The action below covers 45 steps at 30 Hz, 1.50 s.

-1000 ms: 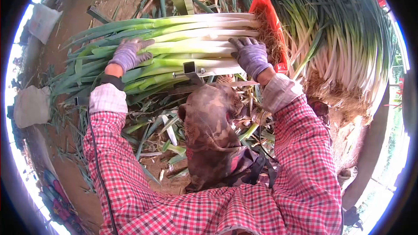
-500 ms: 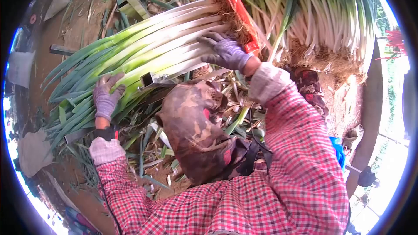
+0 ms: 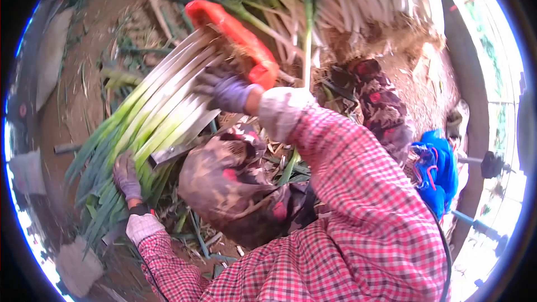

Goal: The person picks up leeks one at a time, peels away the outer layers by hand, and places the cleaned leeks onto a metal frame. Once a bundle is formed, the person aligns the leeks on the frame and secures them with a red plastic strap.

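Observation:
A layer of long green onions (image 3: 154, 109) lies side by side on a metal frame (image 3: 168, 155), roots toward an orange-red curved board (image 3: 238, 33) and leaves toward the lower left. Gloved in grey-purple, my right hand (image 3: 228, 90) rests on the white stalks close to the roots, fingers spread and slightly blurred. My left hand (image 3: 127, 178), in a similar glove, lies flat against the green leaves at the near side of the layer. Neither hand is wrapped around the onions.
A large pile of green onions (image 3: 358, 0) lies at the top right, roots toward me. My camouflage-covered knee (image 3: 224, 176) is beside the frame. Leaf scraps (image 3: 196, 235) litter the soil. A blue bag (image 3: 439, 170) is at the right.
The whole view has turned, so the onions, board and frame appear farther left and steeper. My right hand stays by the white stalks; my left lies on the leaves with its fingers closer together.

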Each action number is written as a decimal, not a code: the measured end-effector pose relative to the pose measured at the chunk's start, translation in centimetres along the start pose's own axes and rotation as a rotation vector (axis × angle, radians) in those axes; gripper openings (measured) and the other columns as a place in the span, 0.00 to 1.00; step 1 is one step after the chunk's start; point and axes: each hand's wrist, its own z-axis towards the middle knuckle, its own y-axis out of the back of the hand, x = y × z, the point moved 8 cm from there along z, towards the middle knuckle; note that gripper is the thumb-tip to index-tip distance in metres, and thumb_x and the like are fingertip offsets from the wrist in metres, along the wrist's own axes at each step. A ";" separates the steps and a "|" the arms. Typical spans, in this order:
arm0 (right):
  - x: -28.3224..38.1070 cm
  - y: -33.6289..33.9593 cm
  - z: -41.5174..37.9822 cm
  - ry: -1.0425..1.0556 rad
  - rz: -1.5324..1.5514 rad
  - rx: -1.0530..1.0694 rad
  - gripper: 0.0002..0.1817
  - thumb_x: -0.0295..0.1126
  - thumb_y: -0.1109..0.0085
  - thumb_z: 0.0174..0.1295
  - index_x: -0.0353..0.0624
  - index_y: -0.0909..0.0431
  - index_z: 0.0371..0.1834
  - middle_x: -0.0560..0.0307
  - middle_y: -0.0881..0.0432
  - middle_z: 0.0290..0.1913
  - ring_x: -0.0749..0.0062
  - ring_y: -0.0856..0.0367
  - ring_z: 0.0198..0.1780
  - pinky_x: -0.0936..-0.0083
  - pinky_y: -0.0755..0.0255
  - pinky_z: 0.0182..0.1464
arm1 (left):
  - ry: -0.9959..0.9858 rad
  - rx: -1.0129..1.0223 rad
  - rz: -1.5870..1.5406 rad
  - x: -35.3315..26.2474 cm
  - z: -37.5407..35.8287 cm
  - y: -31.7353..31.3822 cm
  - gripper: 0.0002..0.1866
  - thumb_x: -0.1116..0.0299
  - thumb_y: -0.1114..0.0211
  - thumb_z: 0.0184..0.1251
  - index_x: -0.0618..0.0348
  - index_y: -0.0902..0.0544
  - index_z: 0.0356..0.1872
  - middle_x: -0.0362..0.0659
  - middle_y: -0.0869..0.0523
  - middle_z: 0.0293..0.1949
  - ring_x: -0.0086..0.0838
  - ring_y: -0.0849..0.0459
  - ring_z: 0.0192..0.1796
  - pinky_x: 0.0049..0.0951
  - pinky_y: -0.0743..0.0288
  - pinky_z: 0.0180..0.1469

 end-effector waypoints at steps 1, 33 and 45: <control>0.3 0.5 0.0 -0.011 0.122 -0.024 0.35 0.51 0.38 0.53 0.65 0.34 0.67 0.59 0.33 0.68 0.51 0.42 0.72 0.44 0.50 0.69 | -0.058 -0.049 0.112 -0.7 0.2 0.9 0.19 0.54 0.50 0.70 0.48 0.18 0.53 0.50 0.20 0.50 0.45 0.25 0.54 0.41 0.34 0.59; -4.8 22.4 -36.5 -1.042 1.612 -0.425 0.15 0.40 0.48 0.70 0.42 0.27 0.51 0.68 0.28 0.25 0.83 0.32 0.21 0.83 0.34 0.21 | -0.639 0.346 -0.259 -57.1 7.9 -9.5 0.46 0.67 0.32 0.48 0.49 0.42 0.73 0.51 0.29 0.62 0.43 0.30 0.65 0.40 0.39 0.69; 11.8 34.1 -46.4 -0.921 1.773 -0.388 0.36 0.50 0.44 0.62 0.24 0.36 0.57 0.56 0.26 0.16 0.70 0.27 0.15 0.73 0.32 0.20 | -0.967 -0.057 -0.454 -68.8 5.3 -10.5 0.37 0.52 0.33 0.52 0.47 0.35 0.65 0.48 0.27 0.59 0.39 0.30 0.64 0.42 0.41 0.67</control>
